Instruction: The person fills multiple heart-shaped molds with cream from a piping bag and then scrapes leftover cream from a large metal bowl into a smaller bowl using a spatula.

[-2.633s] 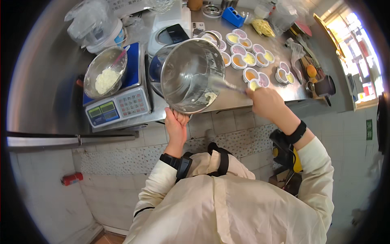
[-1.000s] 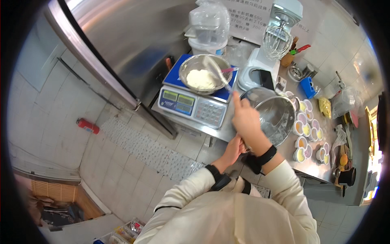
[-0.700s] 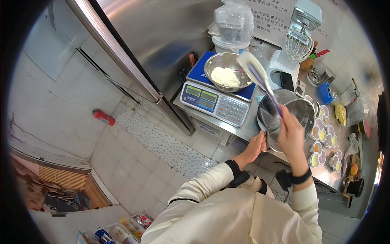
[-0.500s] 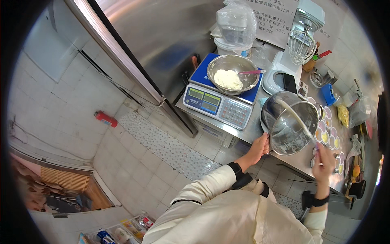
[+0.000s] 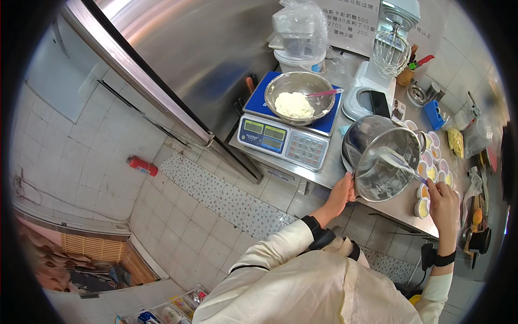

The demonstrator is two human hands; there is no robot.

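My left hand is closed on the near edge of a deep metal mixing bowl, tilted with its mouth toward me. White residue smears its inside wall. In my right hand is a spatula, gripped by its purple handle, its pale blade inside the bowl against the wall. To the left, a shallower steel bowl rests on a digital scale. It contains thick white cream and a spatula with a pink handle.
Behind the tilted bowl stands a stand mixer with a wire whisk and a phone on its base. Several small filled cups crowd the counter to the right. A steel fridge door borders the left; a fire extinguisher is on the floor.
The spatula has dropped deeper into the tilted bowl, its blade lower on the wall. My right hand has shifted right and slightly up. My left hand keeps its hold.
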